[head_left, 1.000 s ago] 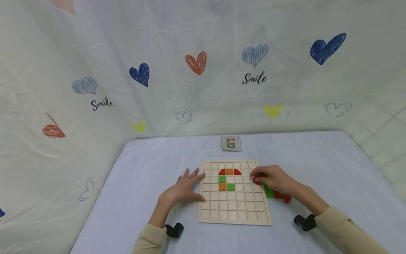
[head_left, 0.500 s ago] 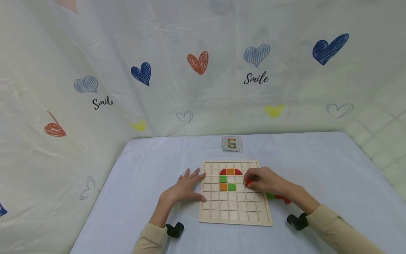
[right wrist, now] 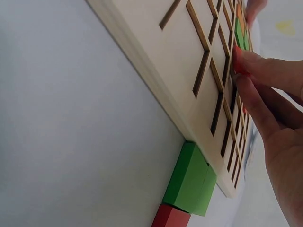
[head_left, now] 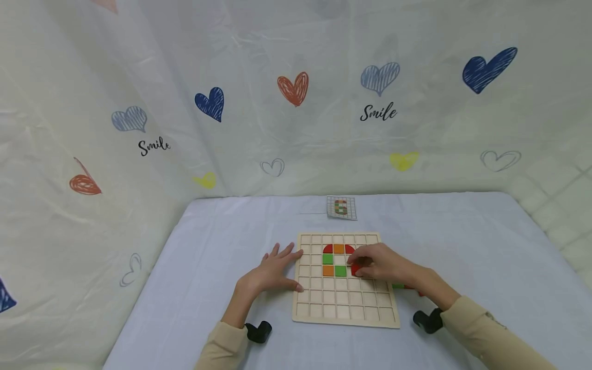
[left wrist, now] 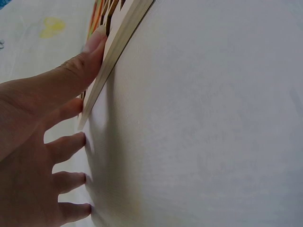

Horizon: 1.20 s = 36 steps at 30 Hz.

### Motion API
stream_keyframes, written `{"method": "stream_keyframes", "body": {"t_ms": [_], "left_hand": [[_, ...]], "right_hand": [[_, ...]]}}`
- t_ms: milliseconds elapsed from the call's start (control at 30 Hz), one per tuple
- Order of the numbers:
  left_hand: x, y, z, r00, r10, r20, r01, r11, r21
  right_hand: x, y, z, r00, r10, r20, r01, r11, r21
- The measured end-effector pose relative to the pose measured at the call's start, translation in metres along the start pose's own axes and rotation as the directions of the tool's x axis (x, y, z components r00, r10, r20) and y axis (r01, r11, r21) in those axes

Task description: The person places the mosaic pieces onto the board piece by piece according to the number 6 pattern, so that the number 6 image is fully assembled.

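Observation:
A pale wooden grid board [head_left: 344, 311] lies on the table. Set into its upper cells are an orange block [head_left: 338, 248] between two red rounded ones, with green blocks [head_left: 328, 259] and a second orange block [head_left: 328, 271] below. My right hand [head_left: 381, 263] pinches a red block [head_left: 355, 270] between thumb and finger, at the cell right of the lower green block; the fingers partly cover it. Whether it sits down in the cell I cannot tell. My left hand [head_left: 269, 272] has its fingers spread, with thumb and forefinger on the board's left edge.
Against the board's right side lie green blocks [right wrist: 187, 179] and a red block [right wrist: 171, 217], mostly behind the right forearm in the head view. A small pattern card [head_left: 341, 207] stands behind the board, near the table's back edge and a hanging white cloth.
My right hand has moved left over the board with the red block, from the right edge to the cell beside the lower green block. The left hand has stayed on the board.

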<state>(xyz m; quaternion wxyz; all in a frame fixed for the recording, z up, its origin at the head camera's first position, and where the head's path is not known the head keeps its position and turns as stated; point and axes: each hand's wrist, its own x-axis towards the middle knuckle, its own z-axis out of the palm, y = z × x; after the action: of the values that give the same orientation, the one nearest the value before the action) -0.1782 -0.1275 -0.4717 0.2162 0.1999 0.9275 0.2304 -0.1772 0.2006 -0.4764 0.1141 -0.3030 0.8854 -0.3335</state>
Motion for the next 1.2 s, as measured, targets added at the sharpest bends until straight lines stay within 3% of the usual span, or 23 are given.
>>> {"method": "stream_keyframes", "body": {"t_ms": [567,1000,1200], "left_hand": [[0.002,-0.002,0.002,1.0,0.0,-0.012,0.0,1.0,0.01],[0.001,-0.002,0.002,1.0,-0.001,0.002,0.001,1.0,0.019],[0.001,0.0,0.0,1.0,-0.001,-0.003,0.001,1.0,0.016]], "right_hand": [[-0.002,-0.006,-0.001,1.0,-0.022,-0.006,0.022,0.999,0.023],[-0.023,-0.001,-0.008,0.996,0.073,-0.051,-0.072,0.997,0.037],[-0.038,0.004,-0.018,0.989,0.112,-0.098,-0.113,0.994,-0.003]]}}
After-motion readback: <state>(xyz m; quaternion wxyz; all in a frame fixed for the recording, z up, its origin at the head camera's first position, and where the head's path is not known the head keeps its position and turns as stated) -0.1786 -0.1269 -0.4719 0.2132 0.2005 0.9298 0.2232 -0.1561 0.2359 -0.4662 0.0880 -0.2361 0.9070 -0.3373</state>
